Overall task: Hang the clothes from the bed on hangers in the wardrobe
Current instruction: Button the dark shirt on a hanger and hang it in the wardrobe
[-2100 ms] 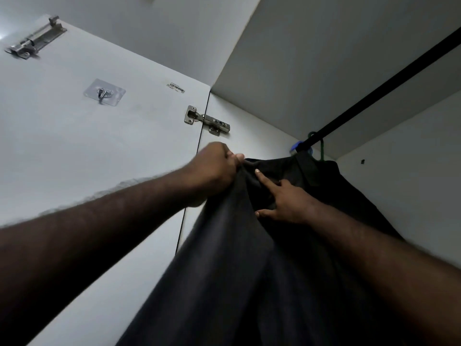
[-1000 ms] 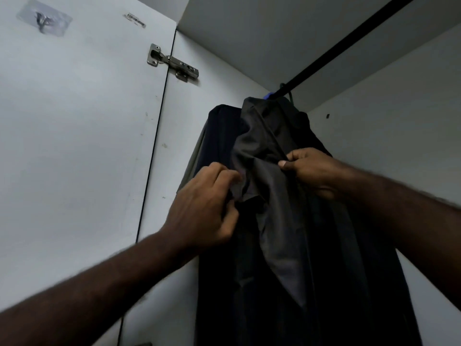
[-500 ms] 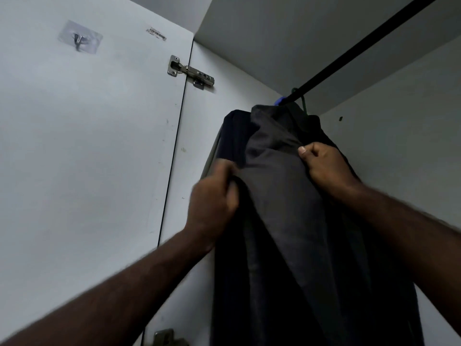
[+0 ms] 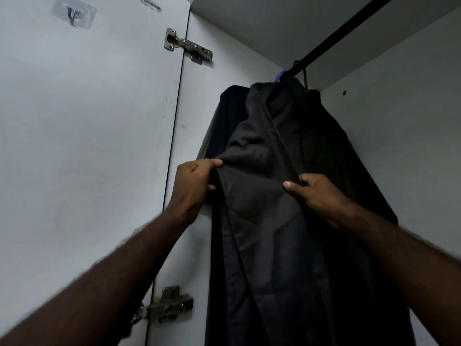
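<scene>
A dark grey shirt [image 4: 264, 221] hangs from the black wardrobe rail [image 4: 331, 38] on a hanger whose green hook [image 4: 304, 76] shows at the rail. My left hand [image 4: 194, 186] pinches the shirt's left front edge. My right hand [image 4: 316, 196] grips the other front edge, thumb on top, a little lower. The cloth is stretched between the two hands. Behind it hangs another dark garment [image 4: 224, 113], pressed against the wardrobe's left wall, with a blue hanger hook [image 4: 280, 75] at the rail.
The open white wardrobe door [image 4: 87, 133] fills the left, with two metal hinges [image 4: 187, 46] [image 4: 167, 305] and a stick-on hook [image 4: 73, 13]. The white back wall [image 4: 404, 121] stands close on the right.
Both hands have slid down the shirt front and moved apart, pulling the cloth flat between them. The view has tilted down a little, bringing the lower hinge into sight.
</scene>
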